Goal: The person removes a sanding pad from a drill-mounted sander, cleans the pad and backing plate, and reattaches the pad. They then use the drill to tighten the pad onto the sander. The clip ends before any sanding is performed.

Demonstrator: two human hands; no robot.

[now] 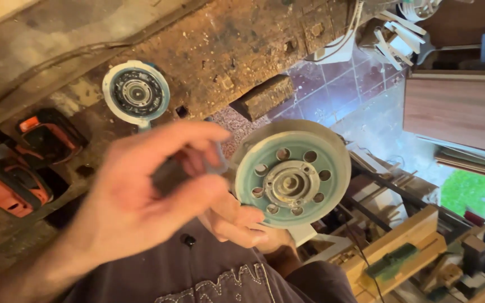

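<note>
My right hand [241,223] holds a round pale-green disc [289,178] from below, face up. The disc has a ring of holes and a grey metal hub in its middle. My left hand [141,196], blurred, is closed around a dark tool handle [169,174]. A thin light shaft [220,166] runs from the handle to the disc's left edge. A second round part [136,92], white and light blue with a dark metal centre, lies on the dirty workbench [225,45] above my left hand.
An orange and black power tool [7,179] and a black and orange battery pack [51,134] lie at the left. A wooden block [265,95] sits at the bench's edge. Purple floor tiles [332,84] and wooden pieces [411,235] show at the right.
</note>
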